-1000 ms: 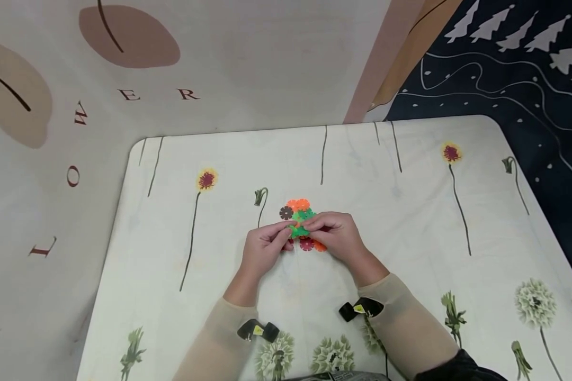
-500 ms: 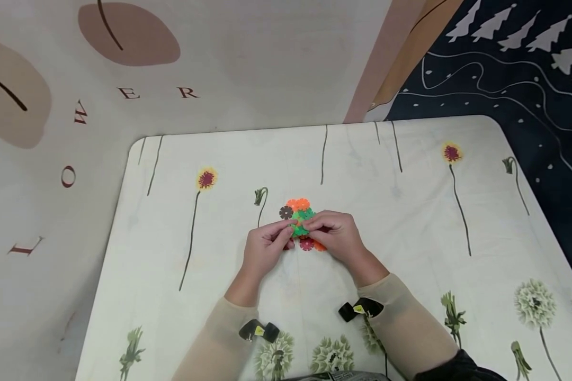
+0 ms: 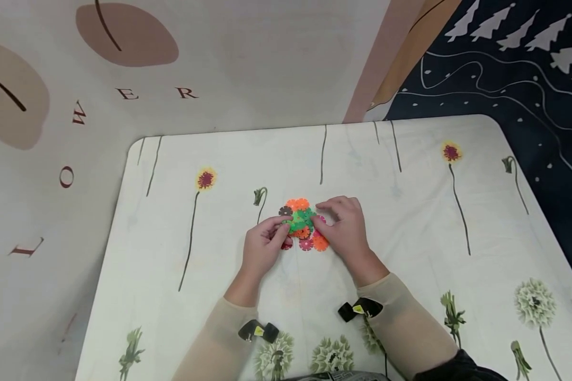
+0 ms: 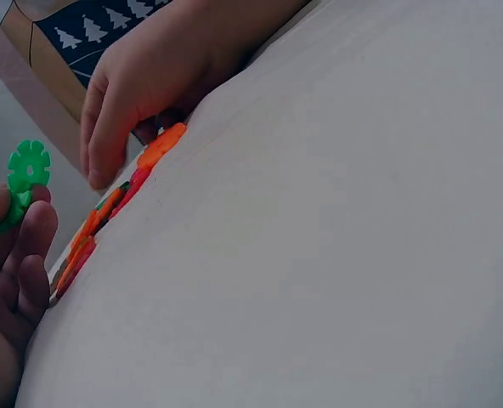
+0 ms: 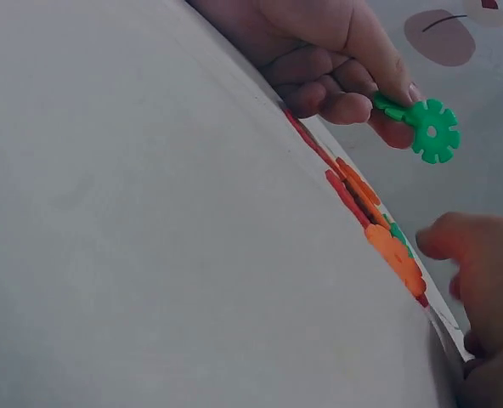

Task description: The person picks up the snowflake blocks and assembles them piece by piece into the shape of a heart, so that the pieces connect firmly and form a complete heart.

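Note:
My left hand (image 3: pixel 262 247) pinches a pair of green notched discs between thumb and fingers, raised over the white tabletop. One green disc (image 4: pixel 29 166) stands up from the fingertips, and the other sits crosswise in the pinch. In the right wrist view the same green disc (image 5: pixel 435 132) juts out past the left thumb. My right hand (image 3: pixel 349 227) has its thumb and fingers spread apart with nothing between them, beside the pile at its right. Below both hands lie loose flower-shaped discs, such as an orange disc (image 3: pixel 321 243) and a dark brown disc (image 3: pixel 285 210).
The tabletop (image 3: pixel 400 222) is covered by a white cloth printed with flowers and stems. Behind it rises a pale wall (image 3: pixel 267 63) with printed letters. Dark fabric with white trees (image 3: pixel 500 79) lies past the right edge.
My right hand has let go of the green discs and moved back to the right, its fingers spreading. The left hand keeps hold of them, nearly where it was.

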Motion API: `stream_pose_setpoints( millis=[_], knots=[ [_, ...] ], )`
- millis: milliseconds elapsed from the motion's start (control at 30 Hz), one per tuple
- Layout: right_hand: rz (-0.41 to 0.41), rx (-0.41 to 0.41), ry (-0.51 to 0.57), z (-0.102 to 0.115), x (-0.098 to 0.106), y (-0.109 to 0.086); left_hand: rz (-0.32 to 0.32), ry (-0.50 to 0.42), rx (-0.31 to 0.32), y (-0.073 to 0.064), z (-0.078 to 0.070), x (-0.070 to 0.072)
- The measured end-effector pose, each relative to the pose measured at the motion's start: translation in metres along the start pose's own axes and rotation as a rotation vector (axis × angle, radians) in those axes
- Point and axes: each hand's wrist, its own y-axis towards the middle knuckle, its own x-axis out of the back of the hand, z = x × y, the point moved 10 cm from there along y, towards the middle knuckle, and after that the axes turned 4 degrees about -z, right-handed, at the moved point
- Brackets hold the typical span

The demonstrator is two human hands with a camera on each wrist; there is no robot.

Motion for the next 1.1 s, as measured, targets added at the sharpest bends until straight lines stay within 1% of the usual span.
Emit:
stream_pose_setpoints(
  millis=[100,167,233,367,500,600,667,767,833,900,1000,1100],
  knots=[
    [0.063,-0.051,-0.124,-0.005,-0.005,-0.001,-0.01,0.006,0.009,0.0,0.002,0.001],
    [0.096,-0.05,-0.159,-0.005,-0.007,-0.001,-0.015,0.014,0.013,0.0,0.003,0.002],
    [0.103,-0.038,-0.164,-0.004,-0.008,-0.001,-0.022,0.012,0.012,0.0,0.003,0.002],
    [0.083,-0.002,-0.134,-0.001,-0.008,-0.001,-0.031,0.005,0.006,0.0,0.002,0.003],
    [0.022,-0.002,-0.054,-0.001,-0.004,-0.001,-0.046,0.01,0.006,0.0,0.002,0.004],
    [-0.034,-0.016,0.052,-0.001,0.001,-0.001,-0.06,0.016,0.009,0.001,0.003,0.006],
    [-0.036,-0.002,0.143,0.001,0.002,-0.002,-0.065,0.017,0.007,0.001,0.003,0.007],
    [0.001,0.016,0.275,0.003,-0.002,-0.004,-0.067,0.011,0.013,0.001,0.004,0.007],
    [0.016,0.027,0.337,0.006,-0.004,-0.005,-0.069,0.012,0.017,0.001,0.004,0.007],
    [0.015,0.026,0.365,0.007,-0.004,-0.005,-0.072,0.014,0.023,0.001,0.004,0.008],
    [0.005,0.023,0.379,0.007,-0.002,-0.005,-0.07,0.019,0.028,0.0,0.004,0.007],
    [0.018,0.025,0.39,0.007,-0.003,-0.006,-0.067,0.015,0.027,0.0,0.004,0.006]
  ],
)
